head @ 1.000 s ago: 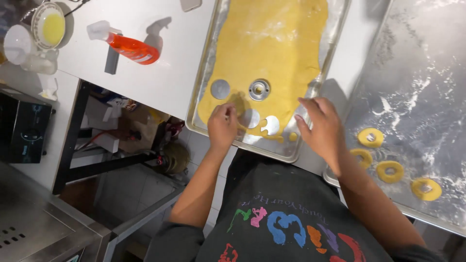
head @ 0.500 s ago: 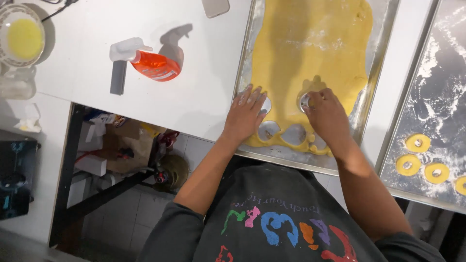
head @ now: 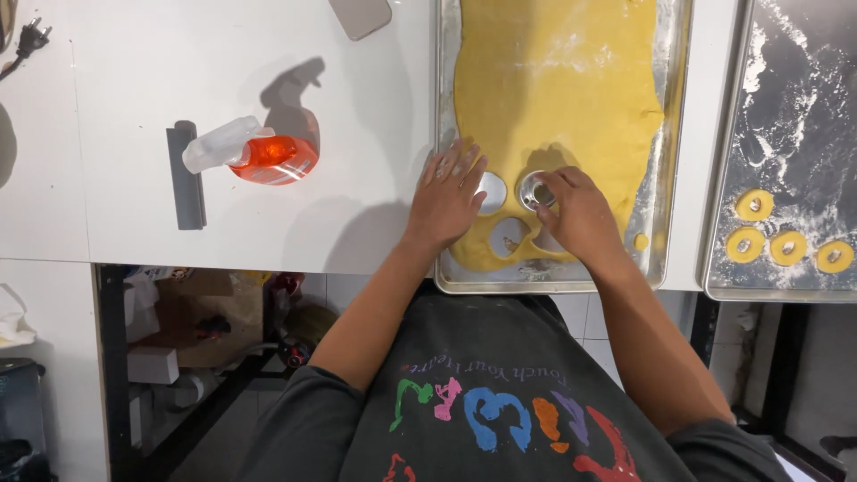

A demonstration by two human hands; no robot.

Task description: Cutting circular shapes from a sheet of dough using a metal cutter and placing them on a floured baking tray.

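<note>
A view from above shows a person in a dark printed shirt working at a white desk (head: 223, 232). The landmark is a metal baking tray (head: 442, 107) holding a large sheet of yellow dough (head: 553, 98).

The left hand (head: 449, 192) lies flat with fingers spread over the tray's near left edge, its fingertips resting on the dough and holding nothing. The right hand (head: 576, 210) sits beside it on the near part of the dough, fingers closed around a small round metal cutter (head: 536, 189) that is pressed upright into the dough. The two hands are close together but not touching.

Between the hands, a round hole (head: 492, 192) cut in the dough shows the bare metal of the tray. More cut-out gaps (head: 511, 236) lie just nearer the person, along the dough's ragged near edge. A small scrap of dough (head: 640, 242) lies on the tray near its near right corner.

To the right of the baking tray sits a second, floured tray (head: 786, 107), carrying four small yellow dough rings (head: 786, 236) in a cluster at its near end.

To the left of the baking tray, well apart from it, an orange spray bottle (head: 259, 153) with a white trigger head lies on its side on the desk, just beside a flat grey bar (head: 187, 178). A grey flat object (head: 359, 15) lies beyond the tray's far left corner, partly cut off by the frame.
</note>
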